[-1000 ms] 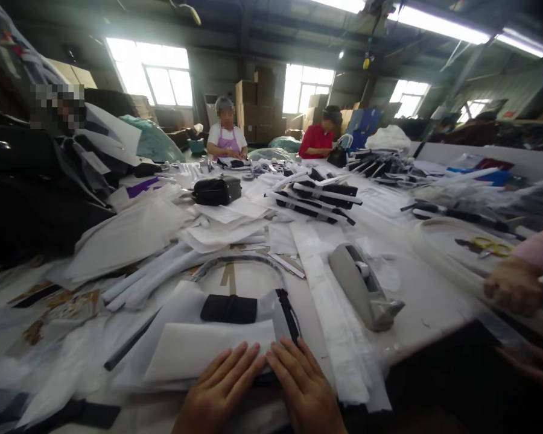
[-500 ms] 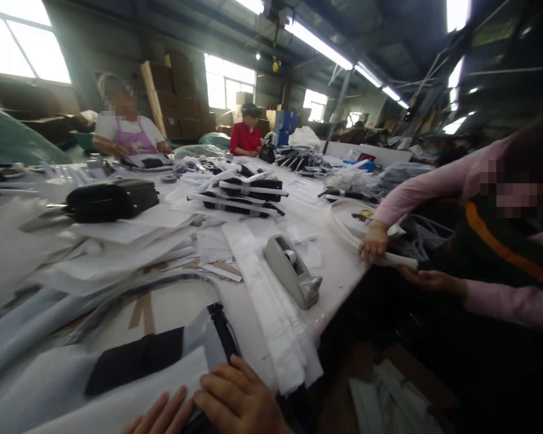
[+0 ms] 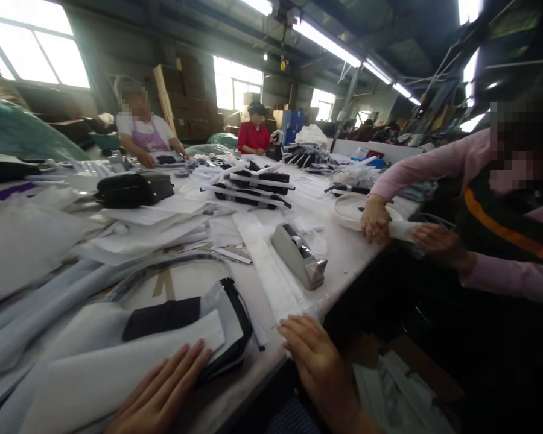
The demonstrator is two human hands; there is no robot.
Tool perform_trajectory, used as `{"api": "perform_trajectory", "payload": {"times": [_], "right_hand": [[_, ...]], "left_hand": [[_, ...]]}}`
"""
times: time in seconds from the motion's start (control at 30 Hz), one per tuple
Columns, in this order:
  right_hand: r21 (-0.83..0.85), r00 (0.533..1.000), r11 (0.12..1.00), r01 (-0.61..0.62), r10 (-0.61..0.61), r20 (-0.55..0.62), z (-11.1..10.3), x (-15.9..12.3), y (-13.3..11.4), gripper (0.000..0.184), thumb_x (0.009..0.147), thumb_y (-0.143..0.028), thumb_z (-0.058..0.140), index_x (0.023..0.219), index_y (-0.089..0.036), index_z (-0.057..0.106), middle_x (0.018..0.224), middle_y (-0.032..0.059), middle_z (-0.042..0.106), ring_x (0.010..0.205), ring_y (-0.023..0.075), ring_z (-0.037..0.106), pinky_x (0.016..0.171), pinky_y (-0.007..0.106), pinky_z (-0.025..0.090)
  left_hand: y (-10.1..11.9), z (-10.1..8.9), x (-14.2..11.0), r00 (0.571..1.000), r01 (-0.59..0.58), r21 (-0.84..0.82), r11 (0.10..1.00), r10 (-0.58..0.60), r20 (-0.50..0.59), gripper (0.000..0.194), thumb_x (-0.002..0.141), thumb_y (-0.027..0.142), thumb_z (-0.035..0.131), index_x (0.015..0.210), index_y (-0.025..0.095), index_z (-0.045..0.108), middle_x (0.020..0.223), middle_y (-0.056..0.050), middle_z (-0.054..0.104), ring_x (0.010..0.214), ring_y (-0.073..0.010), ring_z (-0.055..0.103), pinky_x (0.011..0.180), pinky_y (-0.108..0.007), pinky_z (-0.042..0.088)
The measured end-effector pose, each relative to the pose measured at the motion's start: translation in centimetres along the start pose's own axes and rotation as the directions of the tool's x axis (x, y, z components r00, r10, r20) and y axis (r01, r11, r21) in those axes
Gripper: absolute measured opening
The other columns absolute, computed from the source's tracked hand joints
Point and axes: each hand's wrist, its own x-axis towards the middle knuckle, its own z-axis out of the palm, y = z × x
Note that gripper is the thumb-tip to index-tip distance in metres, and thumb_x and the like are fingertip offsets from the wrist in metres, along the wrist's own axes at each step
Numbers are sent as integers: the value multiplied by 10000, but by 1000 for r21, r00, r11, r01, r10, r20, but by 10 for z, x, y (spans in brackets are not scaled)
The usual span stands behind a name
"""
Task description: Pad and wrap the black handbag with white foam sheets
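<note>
Your left hand (image 3: 169, 383) lay flat, fingers close together, on the white sheet (image 3: 113, 371) over the black bag (image 3: 241, 312), lower left of the frame. Your right fingers (image 3: 298, 328) met white strips (image 3: 271, 277), lower centre; I cannot tell whether they pinched.

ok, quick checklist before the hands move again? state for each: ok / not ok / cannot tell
1. Left hand flat on the white sheet: ok.
2. Handbag lying on the table: ok.
3. Handbag fully covered by the sheet: not ok; the black panel and the looped handle are exposed.
4. Right hand's grip on the white strips: cannot tell; fingers are at their near end, contact unclear.
5. Tape dispenser standing on its base beside the strips: ok.
6. Co-worker's hands apart from both of yours: ok.
</note>
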Motion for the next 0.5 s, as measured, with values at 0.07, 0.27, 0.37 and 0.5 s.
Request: {"api": "perform_trajectory", "payload": {"times": [0.07, 0.27, 0.37, 0.5], "right_hand": [[-5, 991, 1000, -20, 21, 133, -4, 11, 19, 412, 906, -74, 585, 1283, -236, 618, 1241, 73, 686, 1174, 272, 613, 1065, 538, 476], [91, 902, 993, -70, 24, 430, -1, 40, 54, 429, 728, -254, 857, 1133, -224, 719, 1110, 75, 716, 1069, 282, 620, 970, 447, 494], [93, 898, 992, -84, 35, 438, 4, 46, 58, 217, 751, -268, 842, 954, -240, 769, 965, 40, 740, 956, 236, 648, 904, 382, 490], [128, 883, 983, -134, 60, 465, 7, 54, 60, 8, 819, -252, 783, 824, -258, 782, 874, 5, 761, 874, 197, 679, 872, 331, 475]], "left_hand": [[0, -1, 0, 1000, -9, 72, 997, 10, -6, 630, 897, 101, 289, 1512, 219, 354, 1495, 36, 450, 1268, -134, 558, 969, -244, 532], [6, -1, 0, 998, 54, 51, 997, -52, -34, 621, 899, 95, 290, 1493, 243, 395, 1496, 33, 448, 1268, -148, 560, 1014, -275, 510], [5, 0, 1, 996, 67, 4, 998, -67, -54, 632, 892, 90, 303, 1494, 260, 392, 1475, 41, 479, 1255, -141, 571, 1012, -260, 508], [2, 4, 2, 996, 36, 20, 999, -34, -85, 657, 870, 56, 299, 1495, 239, 386, 1483, 42, 467, 1227, -122, 591, 964, -227, 531]]}}
